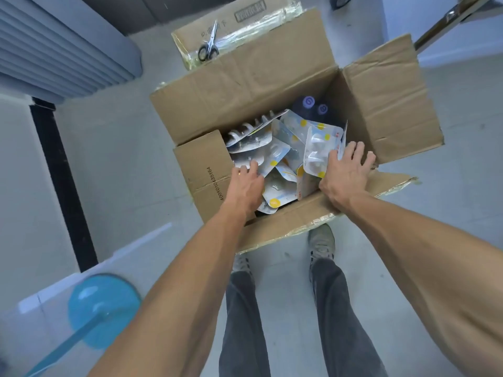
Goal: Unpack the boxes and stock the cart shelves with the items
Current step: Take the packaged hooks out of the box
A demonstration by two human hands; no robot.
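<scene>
We see an open brown cardboard box (272, 77) on the pale floor, flaps spread, holding a loose heap of white-and-yellow blister packs (275, 159) and two dark bottles with purple caps (313, 107) at the far corner. Our left hand (246, 183) reaches in, fingers curled onto one pack near the box's left wall. Our right hand (345, 175) grips an upright blister pack (318, 148) by its edge, fingers spread over it. Black-handled steel scissors (208, 44) lie on a second, taped carton (245, 25) beyond.
</scene>
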